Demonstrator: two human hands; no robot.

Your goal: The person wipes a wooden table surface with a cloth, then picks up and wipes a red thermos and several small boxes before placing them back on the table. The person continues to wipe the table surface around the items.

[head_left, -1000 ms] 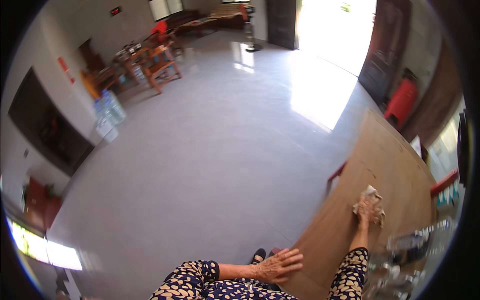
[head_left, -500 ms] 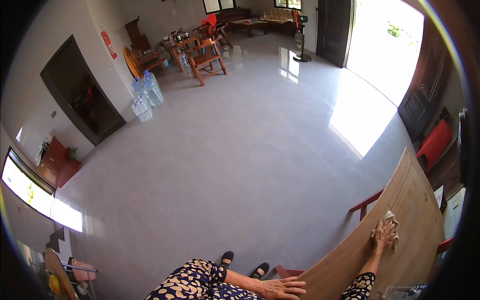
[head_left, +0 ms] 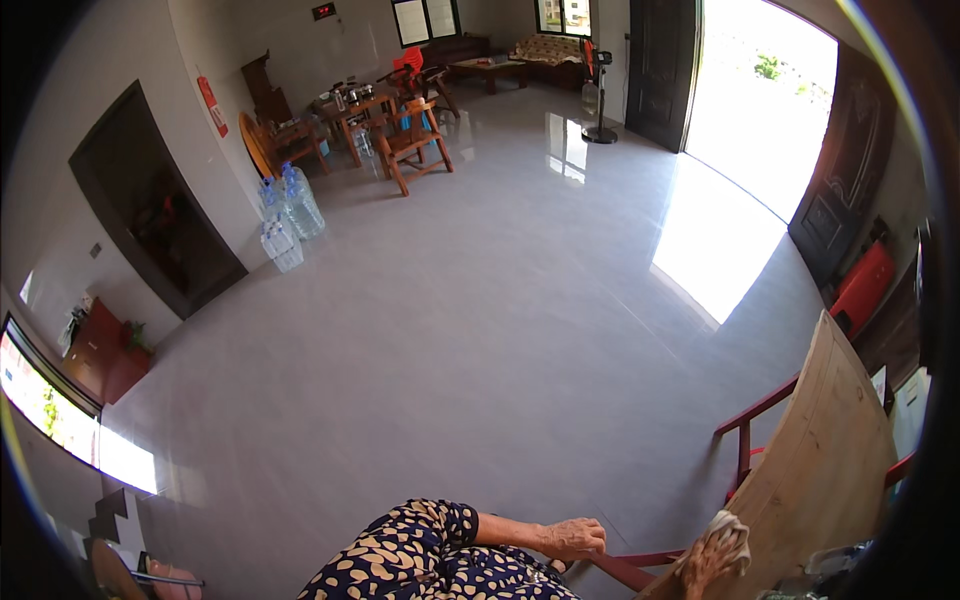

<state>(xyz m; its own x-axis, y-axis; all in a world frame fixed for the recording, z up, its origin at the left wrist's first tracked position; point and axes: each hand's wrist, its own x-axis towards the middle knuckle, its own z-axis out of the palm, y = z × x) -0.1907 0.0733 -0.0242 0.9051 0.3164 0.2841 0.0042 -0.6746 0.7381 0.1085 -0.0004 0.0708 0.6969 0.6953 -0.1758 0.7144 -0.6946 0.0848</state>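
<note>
A red strip on the wall and a small dark box with red lights have marks too small to read. The long wooden table top runs from the bottom of the view up and to the right, toward the red thing by the door. The pale cloth is on its left edge, near the bottom. It is bunched up, so its long way is hard to tell. The right hand lies on the cloth, fingers a bit spread; whether they pinch it cannot be told. The left hand has its fingers bent in and close together. The right arm and the clear plastic things are cut off.
</note>
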